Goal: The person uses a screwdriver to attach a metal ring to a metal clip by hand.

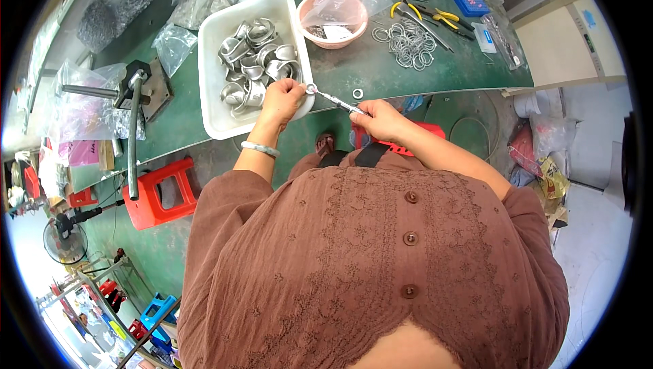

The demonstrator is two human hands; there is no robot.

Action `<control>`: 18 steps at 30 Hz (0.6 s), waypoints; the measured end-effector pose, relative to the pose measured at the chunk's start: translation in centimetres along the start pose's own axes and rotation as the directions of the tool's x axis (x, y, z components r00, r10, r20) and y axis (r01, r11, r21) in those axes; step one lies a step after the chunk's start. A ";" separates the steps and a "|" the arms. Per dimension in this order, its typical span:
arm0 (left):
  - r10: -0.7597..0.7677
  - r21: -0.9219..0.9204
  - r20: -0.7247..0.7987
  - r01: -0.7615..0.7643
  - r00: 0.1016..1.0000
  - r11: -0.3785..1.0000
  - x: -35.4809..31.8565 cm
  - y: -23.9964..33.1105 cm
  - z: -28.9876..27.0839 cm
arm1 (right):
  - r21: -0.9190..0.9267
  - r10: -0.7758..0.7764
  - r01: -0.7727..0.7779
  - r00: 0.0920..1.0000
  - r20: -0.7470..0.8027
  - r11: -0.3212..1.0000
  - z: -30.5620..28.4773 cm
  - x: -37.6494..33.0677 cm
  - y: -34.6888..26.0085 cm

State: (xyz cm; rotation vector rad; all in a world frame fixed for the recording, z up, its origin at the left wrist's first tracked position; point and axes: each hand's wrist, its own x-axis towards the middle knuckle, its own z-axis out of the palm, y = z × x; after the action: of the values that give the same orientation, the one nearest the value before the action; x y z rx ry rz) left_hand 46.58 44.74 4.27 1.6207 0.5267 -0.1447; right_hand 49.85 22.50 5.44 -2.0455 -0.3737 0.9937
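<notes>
My left hand [282, 102] pinches a small silver metal ring [311, 89] by the right rim of a white plastic bin [208, 70]. A slim silver rod-shaped tool [338, 103] is gripped in my right hand [382, 121], its tip touching or very close to that ring. The tool's exact kind is too small to tell. Inside the bin lie several curved, shiny metal pieces [253, 70]. One loose ring [358, 93] rests on the green table [401, 82] just beyond my right hand.
A pink bowl [306, 12] with small parts stands behind the bin. Right of it lie a pile of metal rings [413, 46], yellow-handled pliers [445, 15] and a blue box [468, 0]. A metal bar fixture [132, 90] is at left, above a red stool [158, 194].
</notes>
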 end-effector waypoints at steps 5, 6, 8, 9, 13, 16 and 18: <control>0.014 0.005 -0.006 -0.014 1.000 1.000 0.2 -0.3 0.0 | -0.004 -0.061 0.061 0.998 -0.022 0.998 0.2 0.4 0.8; 0.024 0.007 -0.016 -0.024 1.000 1.000 0.2 -0.3 0.1 | -0.004 -0.061 0.061 0.998 -0.022 0.998 0.2 0.4 0.8; 0.021 0.005 -0.011 -0.021 1.000 1.000 0.2 -0.2 0.1 | 0.033 -0.027 0.027 1.000 -0.017 0.999 0.2 0.3 0.7; 0.018 0.003 -0.005 -0.018 1.000 1.000 0.1 -0.1 0.1 | 0.033 -0.027 0.027 0.999 -0.018 0.999 0.3 0.3 0.8; 0.001 -0.023 -0.011 -0.002 1.000 1.000 0.1 -0.1 0.0 | 0.048 -0.026 0.027 0.999 -0.026 0.998 0.3 0.3 0.8; 0.009 -0.002 -0.003 -0.009 1.000 1.000 0.0 0.0 0.1 | 0.049 -0.017 0.018 1.000 -0.024 0.999 0.2 0.2 0.6; 0.007 -0.007 -0.011 -0.007 1.000 1.000 0.0 0.0 0.1 | 0.088 -0.006 0.009 0.999 -0.032 0.996 0.2 0.1 0.4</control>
State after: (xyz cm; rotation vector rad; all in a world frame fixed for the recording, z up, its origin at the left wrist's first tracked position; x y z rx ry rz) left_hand 46.59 44.63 4.23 1.6168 0.5294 -0.1290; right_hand 49.72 22.38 5.01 -1.9763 -0.3154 0.9556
